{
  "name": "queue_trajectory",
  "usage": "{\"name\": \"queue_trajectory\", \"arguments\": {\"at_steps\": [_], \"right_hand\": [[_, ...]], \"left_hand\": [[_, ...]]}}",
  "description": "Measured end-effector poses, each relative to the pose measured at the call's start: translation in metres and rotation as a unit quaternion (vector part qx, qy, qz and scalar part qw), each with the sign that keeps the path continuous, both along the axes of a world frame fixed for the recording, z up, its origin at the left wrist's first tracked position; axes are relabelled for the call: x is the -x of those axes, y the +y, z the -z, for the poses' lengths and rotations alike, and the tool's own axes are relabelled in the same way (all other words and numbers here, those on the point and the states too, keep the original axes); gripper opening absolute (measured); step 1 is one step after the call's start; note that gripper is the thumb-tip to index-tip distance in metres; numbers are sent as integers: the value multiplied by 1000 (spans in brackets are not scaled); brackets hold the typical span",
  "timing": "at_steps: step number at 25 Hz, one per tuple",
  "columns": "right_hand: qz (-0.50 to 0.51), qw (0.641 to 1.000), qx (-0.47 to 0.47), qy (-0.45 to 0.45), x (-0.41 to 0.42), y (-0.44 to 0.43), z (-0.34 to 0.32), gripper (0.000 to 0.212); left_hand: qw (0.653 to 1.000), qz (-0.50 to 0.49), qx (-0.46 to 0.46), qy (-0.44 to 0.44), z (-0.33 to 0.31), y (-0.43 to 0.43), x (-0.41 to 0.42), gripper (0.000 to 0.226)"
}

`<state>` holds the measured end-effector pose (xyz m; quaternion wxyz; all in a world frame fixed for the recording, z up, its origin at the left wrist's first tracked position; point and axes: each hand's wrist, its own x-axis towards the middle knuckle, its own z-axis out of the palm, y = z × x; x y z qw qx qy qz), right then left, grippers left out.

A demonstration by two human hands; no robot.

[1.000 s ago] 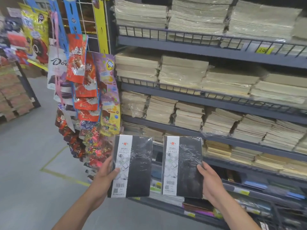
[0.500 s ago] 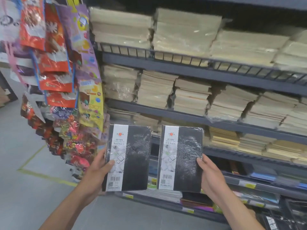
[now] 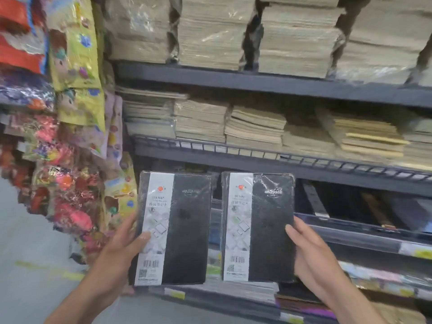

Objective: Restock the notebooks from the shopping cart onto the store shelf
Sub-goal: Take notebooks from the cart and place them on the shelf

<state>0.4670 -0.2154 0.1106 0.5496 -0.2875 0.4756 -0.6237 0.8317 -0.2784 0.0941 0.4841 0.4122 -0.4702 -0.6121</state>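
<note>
I hold two black shrink-wrapped notebooks upright, side by side, each with a white label strip down its left part. My left hand (image 3: 121,251) grips the left notebook (image 3: 184,228) at its left edge, thumb on the label. My right hand (image 3: 311,253) grips the right notebook (image 3: 268,228) at its right edge. Both notebooks are in front of the dark shelf bay (image 3: 350,206) under the wire-railed shelf board (image 3: 280,164), apart from it. The shopping cart is out of view.
Stacks of tan wrapped notebooks (image 3: 252,127) fill the shelves above. Hanging snack and candy packets (image 3: 74,113) crowd the left side, close to my left hand. Lower shelves (image 3: 374,246) carry price tags and coloured stationery. Grey floor with a yellow line (image 3: 46,270) lies at lower left.
The view has closed in on the shelves and dropped lower. Both notebooks have stayed side by side in my hands, now nearer the dark lower bay.
</note>
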Motion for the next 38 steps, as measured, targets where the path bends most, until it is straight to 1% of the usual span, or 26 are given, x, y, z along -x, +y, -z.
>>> {"name": "queue_trajectory", "arguments": {"at_steps": [4, 5, 7, 8, 9, 12, 14, 18, 21, 23, 25, 27, 31, 34, 36, 38], "right_hand": [[-8, 999, 9, 50, -10, -11, 53, 26], [1, 998, 7, 60, -11, -14, 62, 23], [2, 996, 3, 87, -16, -20, 70, 21], [8, 994, -9, 109, -20, -23, 69, 21], [20, 991, -14, 128, -21, -28, 68, 21], [65, 984, -13, 167, -27, -45, 45, 15], [87, 975, -16, 202, -22, -69, 31, 17], [81, 975, -41, 201, -16, -129, 13, 29], [85, 980, -50, 174, -26, -167, 4, 24], [91, 981, -52, 166, -33, -190, 4, 26], [98, 978, -59, 176, -39, -214, 9, 32], [105, 972, -74, 194, -44, -233, 13, 32], [111, 957, -97, 248, -43, -255, 22, 34], [111, 945, -96, 294, -39, -259, 28, 44], [98, 920, -109, 363, -36, -259, 29, 57], [68, 881, -130, 450, -36, -256, 29, 67]], "left_hand": [[999, -20, -8, 42, 62, -12, -1, 51], [999, -20, -8, 46, 74, -14, -3, 58], [999, -10, 4, 50, 94, -18, -9, 92], [998, -25, 5, 52, 101, -19, -11, 100], [998, -28, 0, 57, 105, -20, -12, 97], [997, -26, 0, 75, 111, -22, -13, 56], [997, -25, 12, 66, 110, -22, -12, 44], [998, -36, 0, 57, 107, -21, -17, 48], [997, -29, -6, 73, 109, -19, -21, 55], [997, -21, 0, 79, 112, -19, -22, 49], [997, -30, 6, 75, 114, -20, -22, 43], [997, -46, 16, 60, 118, -21, -23, 39], [998, -65, 9, 23, 119, -20, -26, 40], [998, -63, 2, 29, 116, -20, -27, 41], [997, -59, 4, 44, 116, -19, -27, 41], [997, -50, 3, 53, 113, -17, -27, 38]]}}
